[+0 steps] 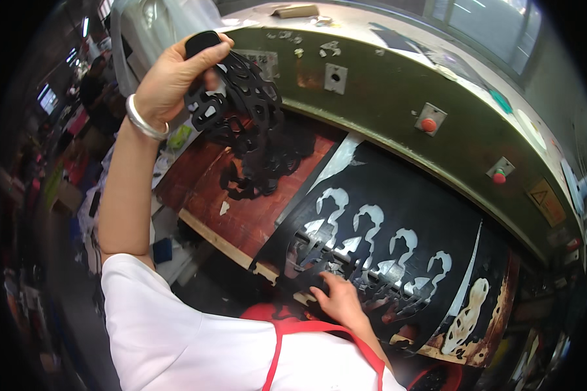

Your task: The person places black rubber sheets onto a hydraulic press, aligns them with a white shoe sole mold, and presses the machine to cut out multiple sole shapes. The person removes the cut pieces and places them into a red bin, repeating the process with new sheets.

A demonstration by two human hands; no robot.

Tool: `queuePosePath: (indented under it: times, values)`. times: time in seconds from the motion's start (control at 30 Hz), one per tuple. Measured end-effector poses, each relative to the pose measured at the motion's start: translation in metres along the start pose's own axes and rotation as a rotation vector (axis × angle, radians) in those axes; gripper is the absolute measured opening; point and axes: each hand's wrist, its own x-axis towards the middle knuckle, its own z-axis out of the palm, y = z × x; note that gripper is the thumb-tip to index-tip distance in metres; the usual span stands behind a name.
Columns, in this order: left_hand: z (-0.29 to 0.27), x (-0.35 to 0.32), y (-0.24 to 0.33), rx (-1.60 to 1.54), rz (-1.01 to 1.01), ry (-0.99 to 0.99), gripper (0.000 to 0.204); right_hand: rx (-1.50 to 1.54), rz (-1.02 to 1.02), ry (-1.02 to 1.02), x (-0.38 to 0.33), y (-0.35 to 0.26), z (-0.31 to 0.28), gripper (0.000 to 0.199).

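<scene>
My left hand (169,75) is raised high and grips a limp strip of black sheet scrap (244,111) full of cut-out holes; the strip hangs down over the reddish-brown board (241,215). A silver bangle (143,120) circles that wrist. My right hand (336,298) rests low on the black sheet material (398,195), fingers spread beside a metal cutting die (319,251). The sheet shows a row of curved cut-out shapes where pieces were punched.
The green press head (398,98) arcs over the bed, with red buttons (428,124) (499,174) on its face. A wooden edge (215,238) borders the board. A cluttered workshop with bins and screens lies at left.
</scene>
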Motion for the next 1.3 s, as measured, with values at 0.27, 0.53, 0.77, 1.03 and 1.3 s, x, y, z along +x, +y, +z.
queuePosePath:
  times: [0.27,0.53,0.77,1.03,1.3]
  values:
    - [-0.027,0.004,-0.115,0.127,-0.129,0.222,0.018,0.670,0.419,-0.101,-0.017,0.006,-0.055,0.025]
    - [-0.057,0.056,-0.203,0.549,0.289,0.317,0.022,0.593,0.564,0.134,-0.035,0.027,-0.068,0.021]
    - [0.034,-0.051,-0.339,0.883,0.617,-0.153,0.037,0.652,0.658,0.194,-0.043,0.037,-0.075,0.021]
    - [0.099,-0.096,-0.316,0.878,0.435,-0.201,0.044,0.438,0.678,0.580,-0.090,0.092,-0.130,0.012]
    - [0.233,-0.059,-0.327,1.024,0.114,-0.348,0.052,-0.945,1.099,0.849,-0.213,0.198,-0.166,0.051]
